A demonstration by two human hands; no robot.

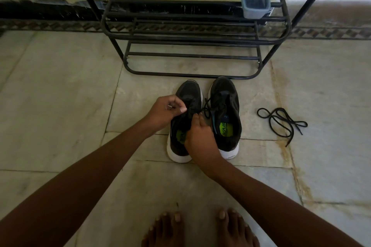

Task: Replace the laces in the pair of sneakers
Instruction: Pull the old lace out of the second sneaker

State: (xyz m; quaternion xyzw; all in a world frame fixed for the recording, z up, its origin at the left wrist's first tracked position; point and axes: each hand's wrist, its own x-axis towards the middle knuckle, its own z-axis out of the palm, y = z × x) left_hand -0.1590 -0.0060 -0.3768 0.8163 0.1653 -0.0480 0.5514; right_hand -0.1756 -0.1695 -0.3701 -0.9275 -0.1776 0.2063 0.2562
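**Inspector:** Position of the footwear?

**Observer:** Two black sneakers with white soles stand side by side on the tiled floor point(60, 106), toes toward a black metal shoe rack point(192, 32). The left sneaker point(180, 126) and the right sneaker point(226, 114) are touching or nearly so along their inner sides. Green insoles show in both openings.

**Inspector:** State of the hands?

**Observer:** Both are at the left sneaker. The left hand point(163, 111) has its fingers curled, pinching at the lacing area over the upper. The right hand point(197, 139) lies over the tongue and collar, fingers curled in toward the same spot. Whether each holds a lace end or the tongue, I cannot tell; black on black hides it.

**Inspector:** Laces?

**Observer:** The right sneaker carries a black lace, a loop hanging loose toward the gap between the pair. A separate loose black lace point(281, 122) lies coiled on the floor, well apart to the right of the right sneaker.

**Inspector:** Other items?

**Observer:** A small blue-grey container point(255, 3) sits on an upper rail of the rack, right side. The person's bare feet point(200, 228) rest on the floor at the near edge.
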